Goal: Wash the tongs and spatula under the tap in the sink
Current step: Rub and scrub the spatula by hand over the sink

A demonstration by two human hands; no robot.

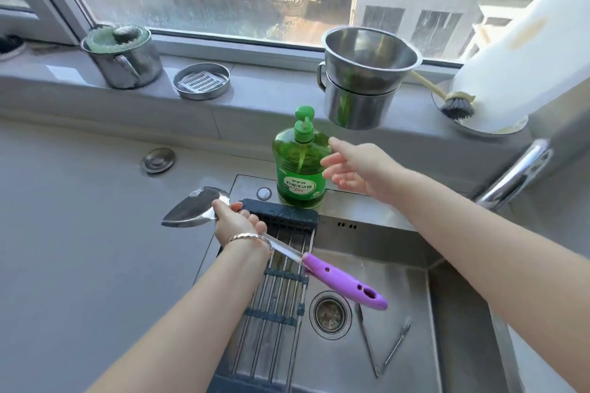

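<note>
My left hand [234, 220] grips the neck of a steel spatula [193, 209] just behind its blade. The blade hangs over the counter, left of the sink. Its purple handle [343, 284] points back over the sink [376, 268]. Thin metal tongs [380, 348] lie open on the sink floor, right of the drain [330, 313]. My right hand [354, 167] is open in the air with spread fingers, just right of the green soap bottle [300, 166], not touching it. The chrome tap [517, 175] stands at the right; no water is visible.
A dark roll-up drying rack [274, 284] covers the sink's left part. On the window sill stand a lidded steel pot [123, 57], a round dish with a grater [201, 81], stacked steel pots [364, 80], a dish brush [453, 104] and a white container [523, 51].
</note>
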